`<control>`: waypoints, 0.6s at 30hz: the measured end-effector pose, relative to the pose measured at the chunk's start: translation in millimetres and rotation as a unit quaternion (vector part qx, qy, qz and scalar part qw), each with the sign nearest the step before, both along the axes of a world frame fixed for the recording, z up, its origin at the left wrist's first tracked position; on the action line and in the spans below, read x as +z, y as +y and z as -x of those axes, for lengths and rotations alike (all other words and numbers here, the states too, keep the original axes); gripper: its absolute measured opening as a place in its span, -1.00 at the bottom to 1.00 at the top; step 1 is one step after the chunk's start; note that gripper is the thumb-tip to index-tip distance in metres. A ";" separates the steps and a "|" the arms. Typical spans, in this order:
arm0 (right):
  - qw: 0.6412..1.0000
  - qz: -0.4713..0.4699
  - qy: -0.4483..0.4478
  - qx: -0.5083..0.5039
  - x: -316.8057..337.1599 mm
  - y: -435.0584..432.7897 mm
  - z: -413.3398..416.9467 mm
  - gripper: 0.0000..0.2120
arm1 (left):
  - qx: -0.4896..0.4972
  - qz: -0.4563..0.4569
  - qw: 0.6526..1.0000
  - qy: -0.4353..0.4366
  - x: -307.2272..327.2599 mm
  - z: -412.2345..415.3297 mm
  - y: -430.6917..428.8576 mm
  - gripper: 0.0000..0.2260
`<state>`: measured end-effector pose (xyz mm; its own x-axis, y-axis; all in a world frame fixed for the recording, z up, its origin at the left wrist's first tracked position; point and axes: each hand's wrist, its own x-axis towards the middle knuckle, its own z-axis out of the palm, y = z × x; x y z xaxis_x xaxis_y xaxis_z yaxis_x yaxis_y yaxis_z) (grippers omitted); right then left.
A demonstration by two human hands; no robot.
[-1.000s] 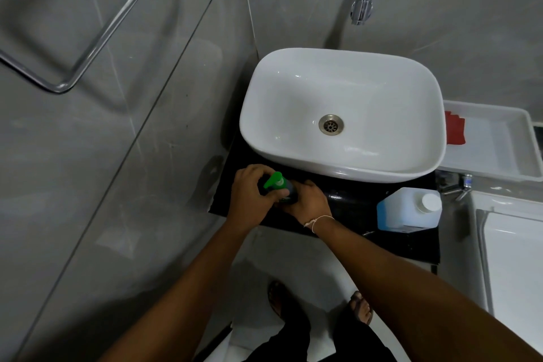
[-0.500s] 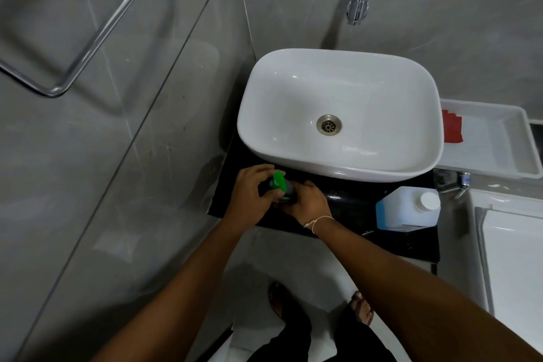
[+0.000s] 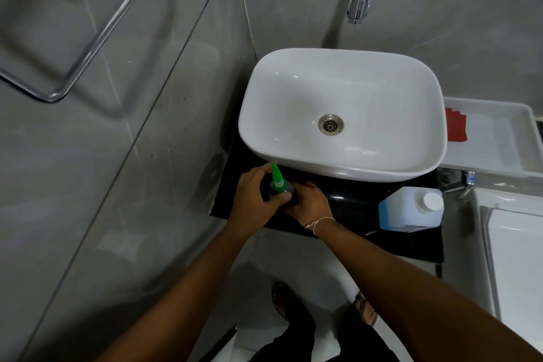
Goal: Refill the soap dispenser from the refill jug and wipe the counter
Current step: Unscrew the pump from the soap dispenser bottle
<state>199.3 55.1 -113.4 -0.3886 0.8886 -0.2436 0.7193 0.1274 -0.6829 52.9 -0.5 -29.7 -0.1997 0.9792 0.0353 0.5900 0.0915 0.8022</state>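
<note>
A dark soap dispenser with a green pump head (image 3: 276,179) stands on the black counter (image 3: 361,200) in front of the white basin. My left hand (image 3: 253,196) wraps around its top, the thumb across the collar. My right hand (image 3: 309,202) grips the dispenser body from the right. The green nozzle points away from me toward the basin. The refill jug (image 3: 410,209), translucent with blue liquid and a white cap, lies on its side at the counter's right end, apart from both hands. A red cloth (image 3: 455,129) lies in a white tray.
The white basin (image 3: 382,169) fills most of the counter, with a chrome tap (image 3: 359,6) above it. A white tray (image 3: 499,138) sits to the right. A chrome rail (image 3: 88,47) hangs on the left wall. My feet stand on the floor below.
The green pump head has turned, and its nozzle now points toward the basin instead of sideways. Both hands stay on the dispenser. The jug has not moved.
</note>
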 end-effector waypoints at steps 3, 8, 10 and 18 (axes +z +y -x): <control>1.000 -0.006 -0.016 0.004 -2.4 0.6 0.1 -0.46 | -0.023 -0.004 1.000 0.008 -1.8 2.7 3.2 -0.60; 1.000 -0.002 -0.017 -0.002 -3.4 1.4 0.9 -0.40 | 0.064 -0.002 0.998 0.020 -2.3 -1.0 7.9 -0.67; 1.000 -0.009 -0.018 -0.005 -2.2 2.6 -0.1 -0.42 | 0.088 -0.018 0.996 -0.005 6.4 -3.9 8.5 -0.68; 1.000 0.000 -0.026 -0.007 1.7 4.6 -5.5 -0.43 | 0.213 -0.102 0.948 -0.214 54.7 30.0 11.2 -0.81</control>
<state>204.8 59.7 -111.7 -0.3621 0.8940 -0.2638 0.7560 0.1162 -0.6441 22.9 10.7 25.1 -0.6138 0.7884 0.0408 0.1507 0.0662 0.9864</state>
